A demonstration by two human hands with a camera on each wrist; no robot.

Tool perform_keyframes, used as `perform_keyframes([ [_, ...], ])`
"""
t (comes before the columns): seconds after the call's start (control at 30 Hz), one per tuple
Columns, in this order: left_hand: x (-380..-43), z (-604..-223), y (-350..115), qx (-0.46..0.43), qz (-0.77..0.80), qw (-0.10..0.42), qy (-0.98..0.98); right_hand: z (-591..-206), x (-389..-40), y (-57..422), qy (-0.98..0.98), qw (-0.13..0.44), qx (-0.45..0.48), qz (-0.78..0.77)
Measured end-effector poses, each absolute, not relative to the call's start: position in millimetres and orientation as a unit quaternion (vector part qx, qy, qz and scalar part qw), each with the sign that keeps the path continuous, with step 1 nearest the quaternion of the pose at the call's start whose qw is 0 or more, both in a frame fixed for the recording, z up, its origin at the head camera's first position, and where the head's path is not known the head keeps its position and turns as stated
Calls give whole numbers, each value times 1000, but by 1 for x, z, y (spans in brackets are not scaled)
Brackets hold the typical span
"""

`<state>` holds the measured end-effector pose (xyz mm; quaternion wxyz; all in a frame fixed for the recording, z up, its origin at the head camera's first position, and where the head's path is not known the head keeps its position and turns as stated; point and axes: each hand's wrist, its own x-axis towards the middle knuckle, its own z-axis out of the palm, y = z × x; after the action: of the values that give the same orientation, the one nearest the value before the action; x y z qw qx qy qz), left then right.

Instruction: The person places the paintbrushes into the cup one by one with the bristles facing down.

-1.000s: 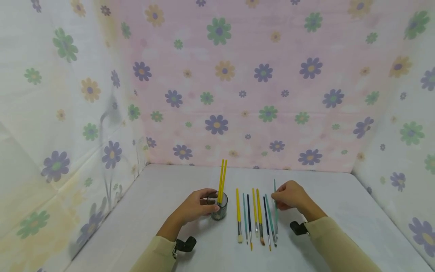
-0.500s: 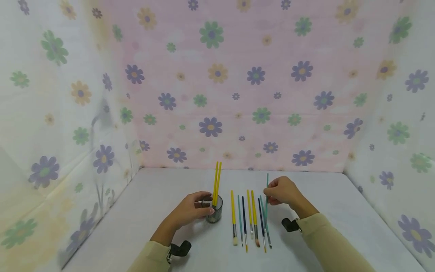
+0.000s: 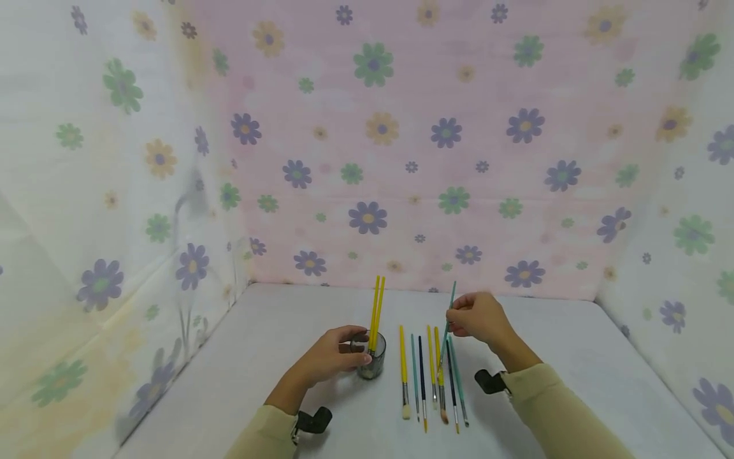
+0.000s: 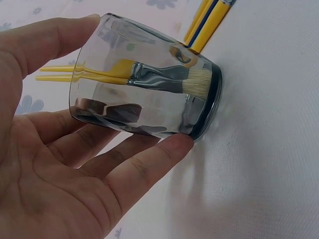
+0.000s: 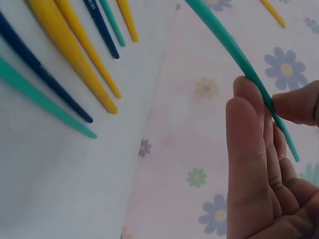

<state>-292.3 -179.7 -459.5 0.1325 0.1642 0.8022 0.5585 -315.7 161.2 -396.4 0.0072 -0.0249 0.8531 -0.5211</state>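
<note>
My left hand [image 3: 338, 352] holds a clear, dark-based drinking glass [image 3: 375, 368], thumb at its rim and fingers along its side. In it stand two yellow paintbrushes [image 3: 376, 312]; the left wrist view shows their pale bristles [image 4: 199, 82] down near the base. Between thumb and fingertips, my right hand [image 3: 482, 320] pinches a teal paintbrush [image 5: 224, 42] near its handle end. That brush slants over the right part of a row of brushes, its lower end overlapping a yellow paintbrush [image 3: 440, 382] in the head view.
Laid side by side on the white table [image 3: 275, 319] are several brushes, among them a yellow one [image 3: 403, 357], a dark blue one [image 3: 422, 376] and a teal one [image 3: 459, 382]. Flowered cloth [image 3: 413, 185] stands behind and at both sides.
My right hand has lifted the teal paintbrush from the right end of the row and brought it left, tilting it. The left hand stays at the glass.
</note>
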Motion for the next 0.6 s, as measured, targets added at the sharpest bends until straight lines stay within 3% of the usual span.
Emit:
perform_keyframes([
  [0.6, -290, -457, -179, 162, 558, 134, 803, -375, -314, 132, 840, -33, -46, -540],
])
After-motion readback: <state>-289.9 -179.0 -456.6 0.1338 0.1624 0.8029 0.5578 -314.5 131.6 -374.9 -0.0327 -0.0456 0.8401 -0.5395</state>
